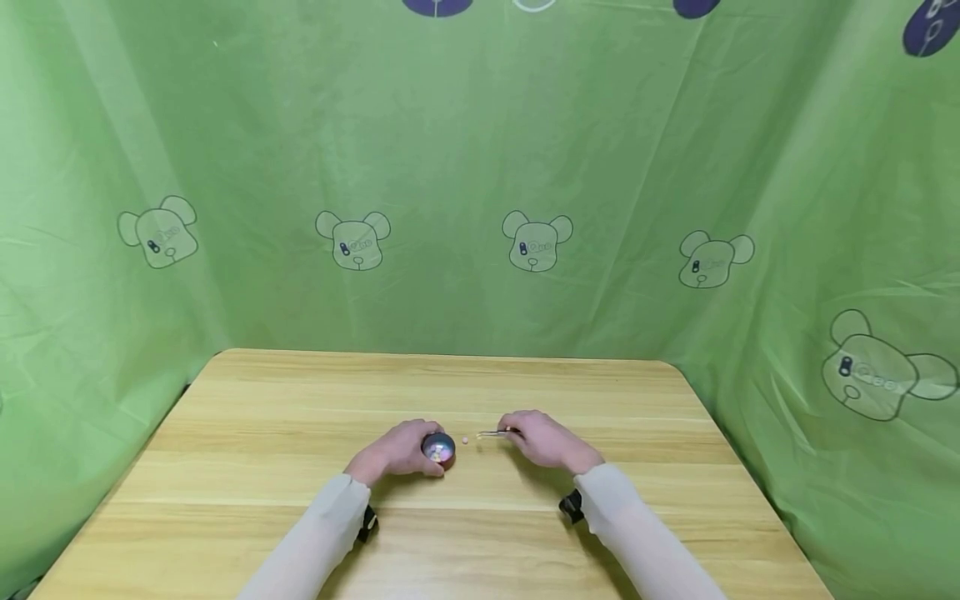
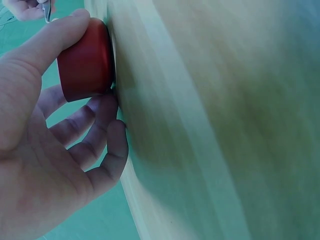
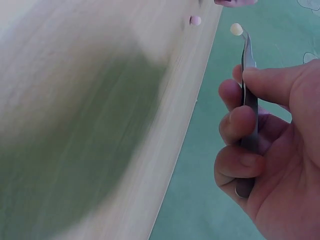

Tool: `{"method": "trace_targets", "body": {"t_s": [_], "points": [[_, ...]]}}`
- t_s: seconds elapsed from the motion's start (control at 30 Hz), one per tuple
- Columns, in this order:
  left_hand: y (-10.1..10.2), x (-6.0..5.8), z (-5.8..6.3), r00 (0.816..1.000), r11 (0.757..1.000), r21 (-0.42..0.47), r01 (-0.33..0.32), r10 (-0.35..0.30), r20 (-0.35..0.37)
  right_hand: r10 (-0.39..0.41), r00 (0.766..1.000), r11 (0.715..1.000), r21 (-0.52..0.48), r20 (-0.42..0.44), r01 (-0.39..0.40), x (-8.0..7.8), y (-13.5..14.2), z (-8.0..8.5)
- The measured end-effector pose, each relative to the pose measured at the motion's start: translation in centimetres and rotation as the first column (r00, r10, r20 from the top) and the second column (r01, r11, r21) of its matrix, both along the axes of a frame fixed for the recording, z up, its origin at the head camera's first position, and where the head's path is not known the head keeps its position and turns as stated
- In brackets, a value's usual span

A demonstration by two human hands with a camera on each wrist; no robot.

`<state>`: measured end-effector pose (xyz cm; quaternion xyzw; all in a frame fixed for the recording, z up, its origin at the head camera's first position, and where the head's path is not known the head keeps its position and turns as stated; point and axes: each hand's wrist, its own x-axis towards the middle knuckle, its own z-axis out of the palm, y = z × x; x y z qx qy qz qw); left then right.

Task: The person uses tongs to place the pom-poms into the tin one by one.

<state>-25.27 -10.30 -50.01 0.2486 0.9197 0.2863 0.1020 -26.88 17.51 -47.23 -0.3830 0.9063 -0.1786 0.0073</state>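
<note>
With thumb and fingers around its side, my left hand (image 1: 397, 450) grips a small round red cup (image 2: 86, 62) standing on the table. Several small coloured beads (image 1: 437, 454) lie inside it, seen in the head view. My right hand (image 1: 549, 440) holds metal tweezers (image 3: 250, 95) between thumb and fingers, their tips toward the cup. A cream-coloured bead (image 3: 236, 29) sits at the tweezer tips, raised off the table in the right wrist view. Between the cup and the tweezers a pink bead (image 1: 465, 440) rests on the tabletop.
The wooden table (image 1: 300, 392) spreads out around both hands. Behind it and at its sides hangs a green curtain (image 1: 450, 150) with printed bear heads. Dark wrist devices (image 1: 572, 506) sit under both sleeves.
</note>
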Motion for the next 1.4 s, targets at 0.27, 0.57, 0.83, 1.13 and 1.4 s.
{"method": "trace_targets", "body": {"t_s": [0.27, 0.57, 0.83, 1.13, 1.4], "points": [[0.0, 0.0, -0.1, 1.000, 1.000, 0.002, -0.012, 0.012, 0.009, -0.003, 1.000, 1.000, -0.005, 0.022, 0.003, 0.1, -0.9, 0.5], [0.0, 0.1, 0.0, 1.000, 1.000, 0.003, -0.022, 0.022, 0.013, 0.002, 1.000, 1.000, 0.000, 0.025, -0.002, -0.1, -2.2, 0.9], [0.0, 0.1, 0.1, 1.000, 1.000, 0.001, -0.017, 0.017, -0.003, 0.021, 0.999, 1.000, -0.002, 0.024, -0.021, 0.0, -3.4, 1.2], [-0.1, 0.2, 0.2, 1.000, 1.000, 0.005, -0.007, 0.007, 0.005, 0.044, 0.999, 0.999, 0.002, 0.028, -0.044, 0.0, -4.4, 1.0], [-0.2, 0.0, 0.1, 1.000, 1.000, -0.001, 0.002, -0.002, -0.017, 0.044, 0.998, 0.999, 0.014, 0.048, -0.044, -0.1, -5.1, 0.8]]}}
